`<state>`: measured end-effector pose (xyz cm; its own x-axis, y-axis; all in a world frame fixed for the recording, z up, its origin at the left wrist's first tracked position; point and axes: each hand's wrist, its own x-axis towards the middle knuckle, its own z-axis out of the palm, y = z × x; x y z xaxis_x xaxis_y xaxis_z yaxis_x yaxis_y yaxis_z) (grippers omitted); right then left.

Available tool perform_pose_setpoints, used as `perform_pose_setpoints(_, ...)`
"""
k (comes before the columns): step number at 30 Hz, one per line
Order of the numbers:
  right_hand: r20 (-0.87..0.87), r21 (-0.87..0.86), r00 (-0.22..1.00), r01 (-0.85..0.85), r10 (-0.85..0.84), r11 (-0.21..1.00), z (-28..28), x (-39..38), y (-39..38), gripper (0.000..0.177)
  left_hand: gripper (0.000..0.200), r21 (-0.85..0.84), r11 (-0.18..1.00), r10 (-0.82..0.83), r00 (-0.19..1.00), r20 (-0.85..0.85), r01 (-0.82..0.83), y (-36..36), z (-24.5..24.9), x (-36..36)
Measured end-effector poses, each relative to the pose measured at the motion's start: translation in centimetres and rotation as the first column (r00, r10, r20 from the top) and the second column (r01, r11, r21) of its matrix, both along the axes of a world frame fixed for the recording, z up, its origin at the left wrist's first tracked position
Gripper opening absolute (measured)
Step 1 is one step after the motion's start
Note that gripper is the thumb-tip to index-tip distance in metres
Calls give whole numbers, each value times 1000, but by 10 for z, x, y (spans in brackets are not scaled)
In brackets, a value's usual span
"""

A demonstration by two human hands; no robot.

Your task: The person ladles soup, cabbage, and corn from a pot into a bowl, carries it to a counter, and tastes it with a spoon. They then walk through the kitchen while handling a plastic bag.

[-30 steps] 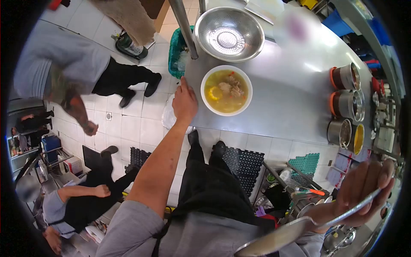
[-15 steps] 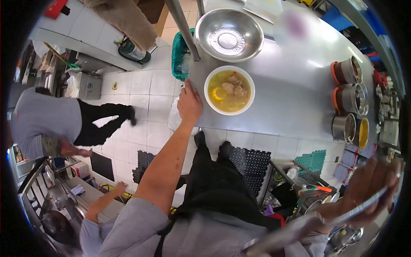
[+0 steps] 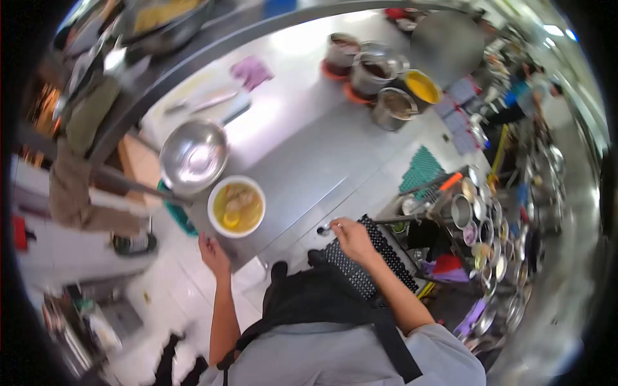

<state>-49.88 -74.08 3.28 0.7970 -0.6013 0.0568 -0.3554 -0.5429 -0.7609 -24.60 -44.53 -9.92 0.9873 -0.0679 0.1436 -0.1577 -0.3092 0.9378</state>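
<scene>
A white bowl (image 3: 210, 209) of yellowish soup with meat and a piece of corn stands near the front left corner of the steel table (image 3: 283, 174). My left hand (image 3: 215, 256) is just below the bowl by the table's corner, its fingers loosely extended and holding nothing that I can see. Off the table's front edge, my right hand (image 3: 352, 240) has its fingers pinched together. A small dark and light shape shows at those fingertips, too blurred to name. Behind the soup sits a large, shiny metal bowl (image 3: 193, 154).
A knife (image 3: 215, 100) lies on a white cutting board (image 3: 170, 119), with a purple cloth (image 3: 252, 72) close by. Several metal pots (image 3: 393, 108) stand at the table's far side. On the right is a rack with an orange-handled utensil (image 3: 452, 181) and many small containers.
My view has turned to the right. My right hand has come from the far right to in front of the table. The left hand has dropped slightly from the table corner.
</scene>
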Motion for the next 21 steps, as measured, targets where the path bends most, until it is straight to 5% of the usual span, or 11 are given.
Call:
perform_pose_setpoints(1, 46, -41, 998, 38, -36, 998, -22, -10, 6, 24, 47, -155, 977, -186, 946, -266, 148, 12, 12, 1)
perform_pose_setpoints(5, -84, 122, 947, 319, -310, 940, -66, -41, 36, 26, 53, -228, 949, -310, 760, -571, 217, 24, 35, 28)
perform_pose_setpoints(8, -79, 263, 884, 464, -460, 846, -96, -67, 67, 26, 56, -202, 883, -457, 682, -571, 423, 17, 38, 47)
perform_pose_setpoints(11, -73, 336, 836, 534, -544, 776, -119, -90, 99, 25, 55, -467, 802, -591, 383, -710, 373, 0, 73, 50)
perform_pose_setpoints(15, -47, 372, 777, 596, -627, 711, -122, -121, 135, 26, 48, -622, 683, -723, 238, -648, 383, -14, 47, 60)
perform_pose_setpoints(17, -23, 358, 763, 610, -646, 707, -124, -138, 145, 26, 46, -687, 669, -742, 195, -642, 285, -21, 27, 72)
perform_pose_setpoints(21, -25, 430, 704, 649, -710, 628, -116, -173, 163, 26, 41, -656, 688, -725, 329, -605, 310, -27, 32, 65)
